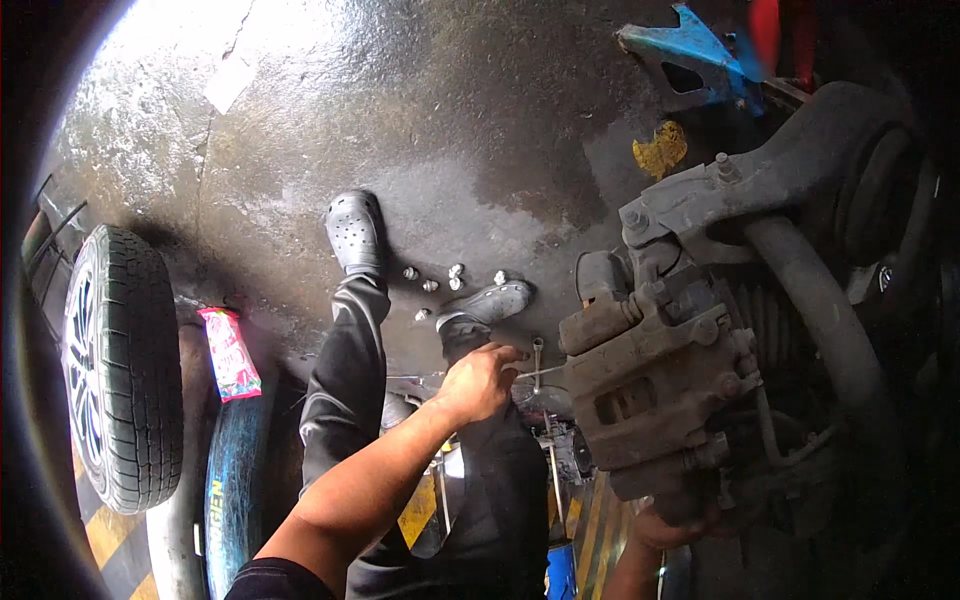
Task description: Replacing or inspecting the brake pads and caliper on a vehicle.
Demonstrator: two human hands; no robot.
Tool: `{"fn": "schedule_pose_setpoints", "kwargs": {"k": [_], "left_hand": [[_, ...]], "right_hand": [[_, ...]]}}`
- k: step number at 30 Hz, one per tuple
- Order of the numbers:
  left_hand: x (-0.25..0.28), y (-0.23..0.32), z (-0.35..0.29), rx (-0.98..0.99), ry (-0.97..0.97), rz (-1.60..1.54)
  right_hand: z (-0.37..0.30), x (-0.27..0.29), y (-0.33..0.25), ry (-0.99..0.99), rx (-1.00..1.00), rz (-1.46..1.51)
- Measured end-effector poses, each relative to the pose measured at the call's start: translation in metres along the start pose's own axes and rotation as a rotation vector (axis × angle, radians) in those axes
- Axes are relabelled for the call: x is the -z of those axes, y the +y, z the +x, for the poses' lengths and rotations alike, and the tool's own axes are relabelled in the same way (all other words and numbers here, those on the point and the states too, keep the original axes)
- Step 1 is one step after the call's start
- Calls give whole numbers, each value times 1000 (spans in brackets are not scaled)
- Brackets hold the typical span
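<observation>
A dusty brake caliper (650,390) fills the right side, with its suspension arm (780,150) above it. My left hand (478,382) is closed just left of the caliper. From its fingers a thin metal rod (540,371) runs toward the caliper's left edge; the hand hides the other end, so the tool's exact kind does not show. Under the caliper, in shadow, is my right hand (665,525). The caliper and the darkness cover its fingers, and whether they grip anything is unclear.
Several silver lug nuts (456,271) lie on the floor between my shoes. A wheel (135,370) stands at the left, near a pink packet (232,355) on a blue wrapped roll (238,480). A blue metal stand (690,50) is at the far right. A socket-ended bar (538,350) shows beyond my hand.
</observation>
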State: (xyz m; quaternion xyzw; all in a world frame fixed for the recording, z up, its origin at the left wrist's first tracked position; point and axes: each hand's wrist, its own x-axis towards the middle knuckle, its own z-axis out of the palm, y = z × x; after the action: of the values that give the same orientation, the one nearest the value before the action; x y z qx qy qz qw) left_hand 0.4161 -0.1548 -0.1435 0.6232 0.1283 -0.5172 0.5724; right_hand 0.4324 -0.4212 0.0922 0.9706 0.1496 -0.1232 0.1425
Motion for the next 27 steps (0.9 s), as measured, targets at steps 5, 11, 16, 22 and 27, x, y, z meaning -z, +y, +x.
{"fn": "schedule_pose_setpoints", "kwargs": {"k": [5,11,16,22,27], "left_hand": [[3,9,-1,19,-27,18],[2,6,-2,25,-36,16],[9,10,-3,54,-31,-16],[8,12,-1,9,-25,-29],[11,15,0,40,-23,-16]], "right_hand": [[19,1,-6,121,89,-69],[-41,-3,27,17,-4,-189],[3,-6,-5,218,217,-493],[-7,-13,0,276,135,-477],[4,-8,-8,243,159,-486]]}}
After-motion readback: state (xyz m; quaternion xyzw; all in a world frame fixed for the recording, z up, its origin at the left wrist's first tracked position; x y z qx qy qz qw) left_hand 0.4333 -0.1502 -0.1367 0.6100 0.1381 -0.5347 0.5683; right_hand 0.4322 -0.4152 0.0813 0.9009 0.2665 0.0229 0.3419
